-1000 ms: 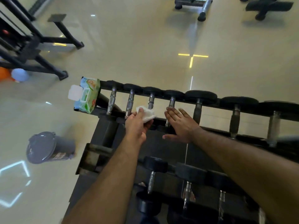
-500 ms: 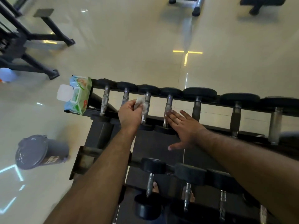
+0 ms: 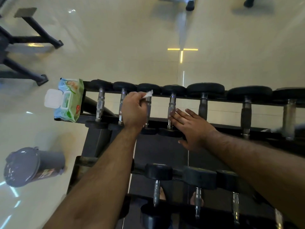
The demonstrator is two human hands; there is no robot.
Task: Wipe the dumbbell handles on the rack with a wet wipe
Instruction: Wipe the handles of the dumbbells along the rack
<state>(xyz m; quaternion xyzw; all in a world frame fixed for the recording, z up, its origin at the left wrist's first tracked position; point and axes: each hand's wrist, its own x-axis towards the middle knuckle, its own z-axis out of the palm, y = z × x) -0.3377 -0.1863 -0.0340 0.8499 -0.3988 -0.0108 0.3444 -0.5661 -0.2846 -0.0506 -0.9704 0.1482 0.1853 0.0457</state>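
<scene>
Rack (image 3: 99, 139) runs across mid-frame, left to right. Top tier: row of dumbbells (image 3: 203, 98) lying side by side, handles pointing up-frame. Wet-wipe pack (image 3: 70, 100) sits on the tier's left end, just beside the first dumbbell. Left hand (image 3: 133, 109) on the third handle (image 3: 148, 111) from the left, wipe (image 3: 148, 94) at that handle's upper end. Right hand (image 3: 191, 126) just right of it, fingers (image 3: 176, 117) touching the fourth handle (image 3: 171, 106). Lower tier of dumbbells (image 3: 158, 176) at lower centre. Bin (image 3: 31, 166) on floor, lower left. Equipment frame legs (image 3: 33, 38) upper left.
</scene>
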